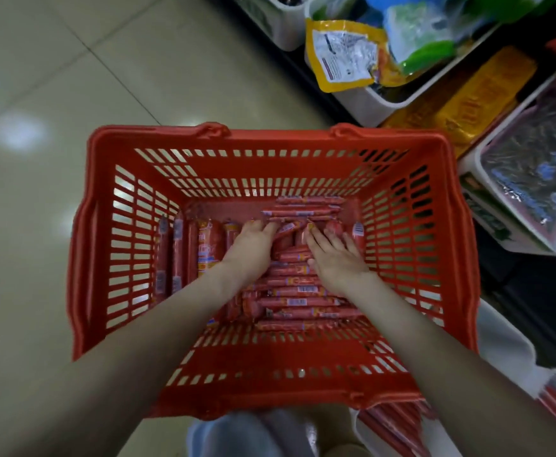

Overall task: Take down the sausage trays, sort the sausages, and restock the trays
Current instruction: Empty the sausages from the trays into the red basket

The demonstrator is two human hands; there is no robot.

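I have the left hand [253,247] and right hand [336,258] flat, gripping nothing, on the thin sausages [298,301] in the basket [270,136], long axis 9-to-3; the thicker sausages [209,245] at 9 o'clock are nearer the left.

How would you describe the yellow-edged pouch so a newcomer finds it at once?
Find the red basket, then the white bin just beyond its far right corner. The yellow-edged pouch lies at that bin's left end, silver label side up; neighbouring packs are green and blue.
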